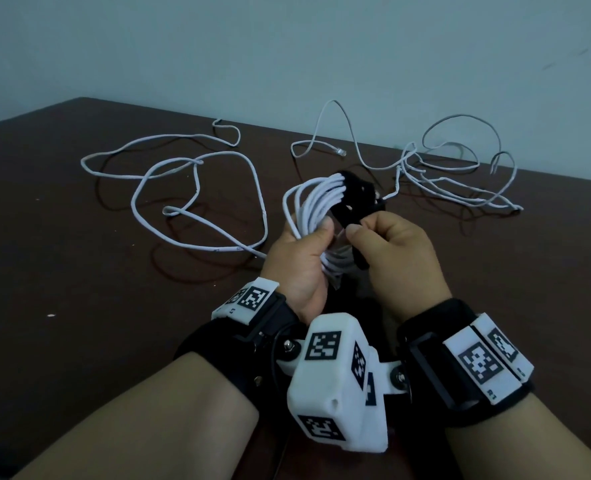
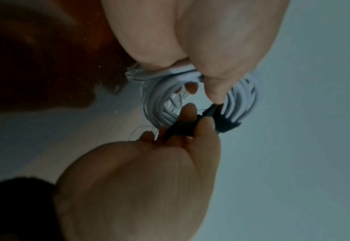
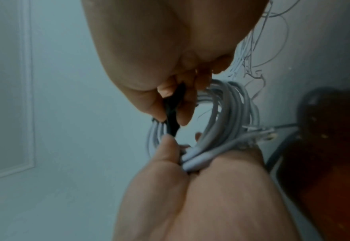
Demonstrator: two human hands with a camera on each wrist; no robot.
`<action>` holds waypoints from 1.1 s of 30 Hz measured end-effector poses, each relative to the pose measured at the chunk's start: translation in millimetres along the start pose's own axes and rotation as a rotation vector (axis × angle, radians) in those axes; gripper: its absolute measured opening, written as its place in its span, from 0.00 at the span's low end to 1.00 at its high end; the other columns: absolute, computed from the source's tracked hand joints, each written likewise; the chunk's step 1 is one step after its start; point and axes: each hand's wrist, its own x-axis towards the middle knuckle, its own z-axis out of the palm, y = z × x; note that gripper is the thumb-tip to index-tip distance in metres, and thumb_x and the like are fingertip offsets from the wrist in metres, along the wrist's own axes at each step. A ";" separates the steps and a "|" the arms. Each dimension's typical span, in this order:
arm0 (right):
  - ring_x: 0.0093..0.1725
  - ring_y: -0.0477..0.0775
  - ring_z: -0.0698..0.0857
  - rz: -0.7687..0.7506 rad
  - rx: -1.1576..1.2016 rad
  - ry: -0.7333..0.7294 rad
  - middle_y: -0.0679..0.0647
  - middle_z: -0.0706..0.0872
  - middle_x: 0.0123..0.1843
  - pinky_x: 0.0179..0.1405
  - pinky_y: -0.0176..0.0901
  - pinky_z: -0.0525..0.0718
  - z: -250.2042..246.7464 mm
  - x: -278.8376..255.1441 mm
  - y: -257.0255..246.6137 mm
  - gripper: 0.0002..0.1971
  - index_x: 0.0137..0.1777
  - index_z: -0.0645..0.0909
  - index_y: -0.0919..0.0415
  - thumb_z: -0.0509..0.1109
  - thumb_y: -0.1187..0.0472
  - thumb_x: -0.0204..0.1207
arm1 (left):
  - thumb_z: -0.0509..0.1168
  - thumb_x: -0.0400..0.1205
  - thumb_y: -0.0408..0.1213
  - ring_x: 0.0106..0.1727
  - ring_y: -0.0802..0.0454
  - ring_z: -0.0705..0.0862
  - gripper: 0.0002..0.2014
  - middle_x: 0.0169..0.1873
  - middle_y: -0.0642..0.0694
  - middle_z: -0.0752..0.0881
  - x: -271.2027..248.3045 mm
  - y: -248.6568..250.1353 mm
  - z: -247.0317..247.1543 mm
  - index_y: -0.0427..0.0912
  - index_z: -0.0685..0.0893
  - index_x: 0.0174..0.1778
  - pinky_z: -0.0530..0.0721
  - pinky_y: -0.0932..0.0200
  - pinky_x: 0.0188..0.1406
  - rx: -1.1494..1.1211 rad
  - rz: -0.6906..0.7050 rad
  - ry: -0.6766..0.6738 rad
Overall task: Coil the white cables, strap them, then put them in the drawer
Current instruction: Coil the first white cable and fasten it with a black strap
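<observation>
Left hand (image 1: 296, 261) is gripping the coil (image 1: 316, 206) above the table (image 1: 79, 271), fingers curled round it. Right hand (image 1: 396, 254) is pinching the black strap (image 1: 354, 199), which is going around the coil (not visibly fastened). Two loose cables (image 1: 197, 188) (image 1: 453, 168) are lying uncoiled behind. Drawer isn't showing. Roughly a third done, I'd judge.

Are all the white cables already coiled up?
No: only the coiled cable in the left hand is bundled, while a loose cable and a thinner cable sprawl uncoiled on the table.
</observation>
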 end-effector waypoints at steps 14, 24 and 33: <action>0.20 0.49 0.68 0.275 0.037 -0.574 0.49 0.75 0.16 0.26 0.40 0.69 4.7 -25.6 -4.1 0.11 0.34 0.80 0.67 0.72 0.60 0.73 | 0.59 0.85 0.49 0.29 0.45 0.83 0.26 0.27 0.43 0.86 9.2 29.1 -5.9 0.37 0.84 0.24 0.82 0.56 0.32 -0.071 -0.068 0.414; 0.29 0.48 0.82 0.081 -0.069 -0.236 0.65 0.89 0.34 0.32 0.37 0.80 -0.4 -7.2 10.4 0.08 0.38 0.85 0.71 0.76 0.65 0.69 | 0.50 0.86 0.49 0.24 0.46 0.85 0.31 0.20 0.47 0.79 -4.4 28.8 7.9 0.38 0.82 0.22 0.77 0.51 0.42 -0.257 -0.170 0.069; 0.41 0.42 0.87 -0.334 -0.257 0.091 0.42 0.88 0.35 0.42 0.31 0.82 -12.5 -1.5 15.8 0.10 0.40 0.88 0.47 0.76 0.66 0.69 | 0.58 0.84 0.44 0.32 0.45 0.78 0.16 0.20 0.47 0.78 -5.6 30.9 10.8 0.39 0.79 0.36 0.76 0.44 0.52 -0.141 -0.197 0.110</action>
